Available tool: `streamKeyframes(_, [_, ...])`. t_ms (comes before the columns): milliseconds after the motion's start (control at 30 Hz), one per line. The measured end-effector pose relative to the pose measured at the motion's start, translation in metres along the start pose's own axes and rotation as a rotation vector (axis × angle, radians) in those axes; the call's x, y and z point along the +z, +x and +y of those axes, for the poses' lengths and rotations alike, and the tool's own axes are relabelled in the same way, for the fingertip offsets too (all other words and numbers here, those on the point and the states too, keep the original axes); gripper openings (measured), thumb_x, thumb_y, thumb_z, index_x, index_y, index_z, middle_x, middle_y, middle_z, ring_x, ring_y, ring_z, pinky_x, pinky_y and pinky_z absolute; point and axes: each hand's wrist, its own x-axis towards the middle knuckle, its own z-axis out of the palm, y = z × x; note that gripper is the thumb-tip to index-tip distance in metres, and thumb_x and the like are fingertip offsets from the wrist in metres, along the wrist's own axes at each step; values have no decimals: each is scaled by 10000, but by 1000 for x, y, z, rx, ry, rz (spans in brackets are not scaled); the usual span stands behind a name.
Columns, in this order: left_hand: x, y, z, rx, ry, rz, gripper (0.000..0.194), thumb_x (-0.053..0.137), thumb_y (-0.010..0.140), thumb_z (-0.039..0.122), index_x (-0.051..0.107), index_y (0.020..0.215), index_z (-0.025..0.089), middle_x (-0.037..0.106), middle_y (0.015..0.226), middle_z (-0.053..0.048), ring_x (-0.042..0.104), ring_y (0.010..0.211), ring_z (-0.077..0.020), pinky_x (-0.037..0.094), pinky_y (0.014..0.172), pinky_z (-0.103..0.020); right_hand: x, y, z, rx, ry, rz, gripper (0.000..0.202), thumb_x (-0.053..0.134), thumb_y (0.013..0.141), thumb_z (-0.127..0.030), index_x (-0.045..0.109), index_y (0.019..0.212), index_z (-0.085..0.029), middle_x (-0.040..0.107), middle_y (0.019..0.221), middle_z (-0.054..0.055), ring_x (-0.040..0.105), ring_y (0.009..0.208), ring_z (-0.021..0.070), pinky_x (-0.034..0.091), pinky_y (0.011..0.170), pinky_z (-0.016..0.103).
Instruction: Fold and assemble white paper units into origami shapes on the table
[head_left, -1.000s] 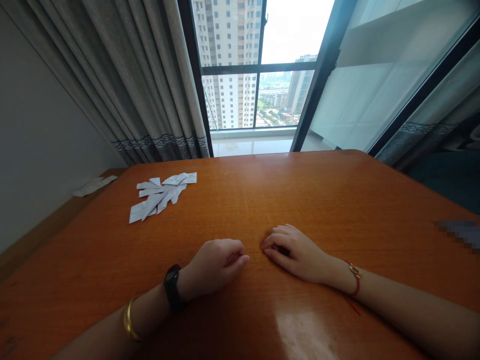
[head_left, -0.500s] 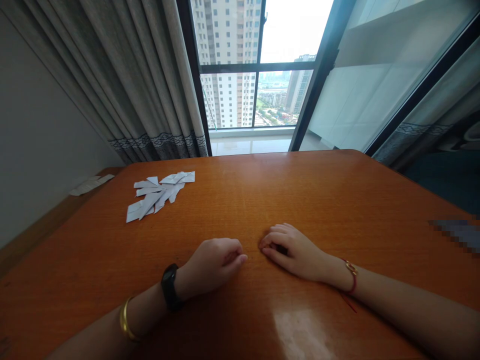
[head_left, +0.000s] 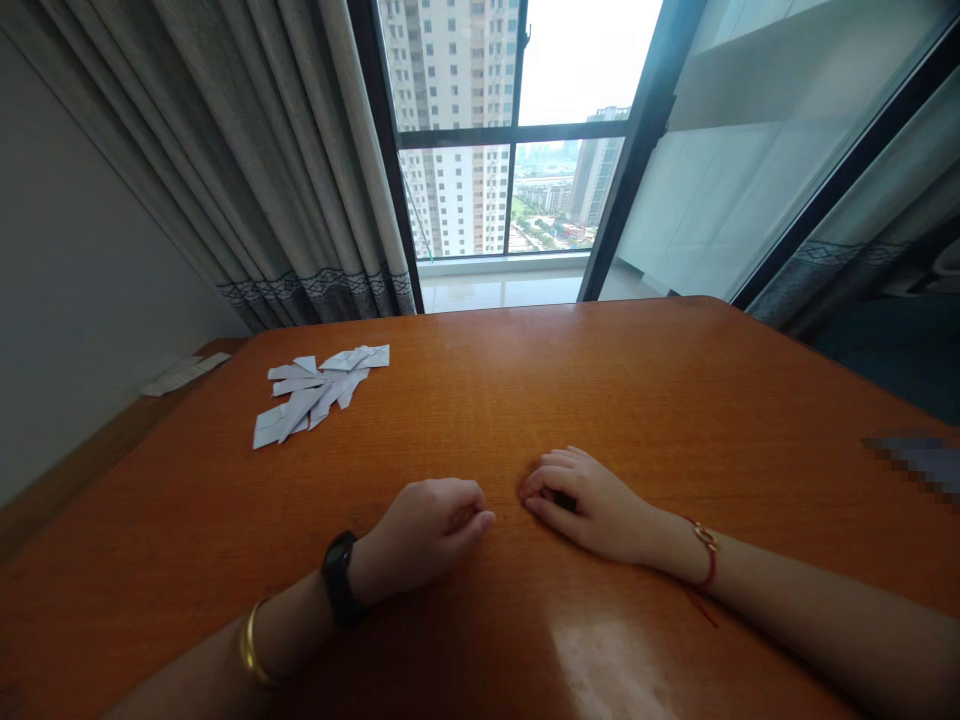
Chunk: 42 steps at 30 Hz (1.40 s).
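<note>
My left hand (head_left: 427,528) rests on the wooden table (head_left: 480,400) with its fingers curled in and the thumb along them. Nothing shows in it. A short gap to the right lies my right hand (head_left: 589,505), also resting on the tabletop. Its fingers are bent toward the thumb, leaving a small dark hollow with no object visible inside. Neither hand touches the other. Beyond my left hand, toward the far left, a loose pile of white paper strips (head_left: 322,388) lies flat, some overlapping.
At the right edge lies a pixelated dark item (head_left: 919,460) that I cannot make out. More pale paper (head_left: 184,373) sits on a lower surface beyond the table's left side. A grey curtain (head_left: 300,180) and a window (head_left: 517,135) stand behind the far edge.
</note>
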Motion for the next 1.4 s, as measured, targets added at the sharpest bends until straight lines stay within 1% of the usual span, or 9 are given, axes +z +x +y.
streamKeyframes(567, [-1, 1, 0, -2, 2, -3, 183, 520, 905, 313, 588, 786, 192, 518, 641, 43, 460, 590, -113, 311, 568, -228, 0, 0, 0, 10, -2, -1, 72, 577, 882, -186, 642, 870, -215, 699, 888, 6, 605, 825, 165, 398, 802, 323])
streamKeyframes(1400, [0, 1, 0, 8, 19, 0, 182, 514, 904, 314, 588, 788, 194, 540, 657, 36, 471, 598, -116, 317, 572, -230, 0, 0, 0, -5, -11, -3, 75, 575, 882, -180, 642, 868, -211, 704, 904, 13, 612, 833, 166, 407, 818, 326])
